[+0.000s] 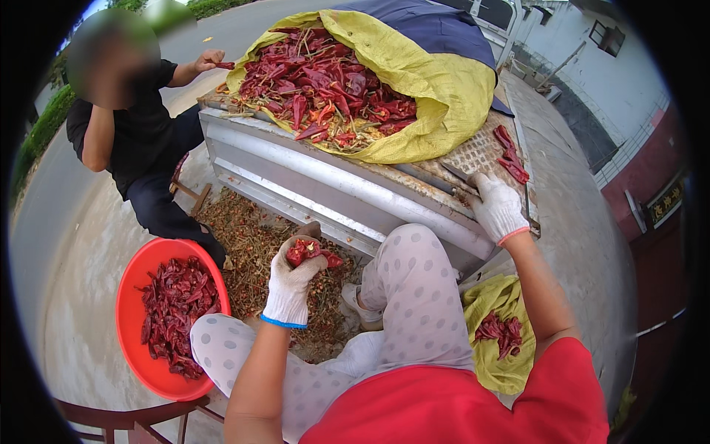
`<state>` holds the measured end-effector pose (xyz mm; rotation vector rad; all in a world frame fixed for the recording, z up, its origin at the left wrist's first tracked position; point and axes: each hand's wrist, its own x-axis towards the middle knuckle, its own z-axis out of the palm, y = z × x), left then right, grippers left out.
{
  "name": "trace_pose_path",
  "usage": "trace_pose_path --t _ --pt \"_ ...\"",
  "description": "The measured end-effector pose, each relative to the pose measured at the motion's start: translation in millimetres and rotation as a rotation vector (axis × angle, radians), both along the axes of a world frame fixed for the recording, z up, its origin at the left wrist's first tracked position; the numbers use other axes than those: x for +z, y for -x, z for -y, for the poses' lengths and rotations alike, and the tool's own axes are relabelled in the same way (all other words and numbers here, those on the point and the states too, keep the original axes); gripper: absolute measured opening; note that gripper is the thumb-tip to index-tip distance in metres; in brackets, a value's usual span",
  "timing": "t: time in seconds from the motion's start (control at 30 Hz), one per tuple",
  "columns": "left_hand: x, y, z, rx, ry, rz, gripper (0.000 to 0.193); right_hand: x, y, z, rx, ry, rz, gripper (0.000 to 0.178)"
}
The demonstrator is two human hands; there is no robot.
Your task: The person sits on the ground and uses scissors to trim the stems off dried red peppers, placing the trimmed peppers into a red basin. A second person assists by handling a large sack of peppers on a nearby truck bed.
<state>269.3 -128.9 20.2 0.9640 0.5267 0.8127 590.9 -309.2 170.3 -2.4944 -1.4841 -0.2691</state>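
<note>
My left hand (290, 281), in a white work glove with a blue cuff, is closed around a dried red chili pepper (302, 251) whose top end shows pale insides. Another bit of red pepper sticks out beside the fingers. My right hand (495, 205), gloved with a red cuff, rests at the edge of the metal truck bed. Its fingers are closed on a knife (456, 174) with a dark narrow blade pointing away to the left; the handle is hidden in the glove. A few red peppers (509, 154) lie on the bed just beyond this hand.
A yellow woven sack (451, 92) full of dried chilies lies open on the truck bed (296, 166). Left stands a red basin (133, 318) of chilies. Stems and scraps (248, 259) litter the ground. Right, a yellow-green sack (481, 362) holds peppers. A person (133, 111) sits far left.
</note>
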Motion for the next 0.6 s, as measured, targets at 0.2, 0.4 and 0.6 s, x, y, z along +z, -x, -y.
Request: trace_pose_path --t 0.2,0.4,0.6 --pt "-5 -7 2 0.006 -0.137 -0.069 0.04 5 -72 30 -0.212 0.352 0.106 0.041" --pt "3 5 -1 0.05 -0.119 -0.138 0.041 15 -58 28 -0.295 0.379 -0.001 0.04" --pt "13 9 0 -0.024 -0.171 -0.179 0.043 6 43 56 0.034 0.205 -0.773 0.039"
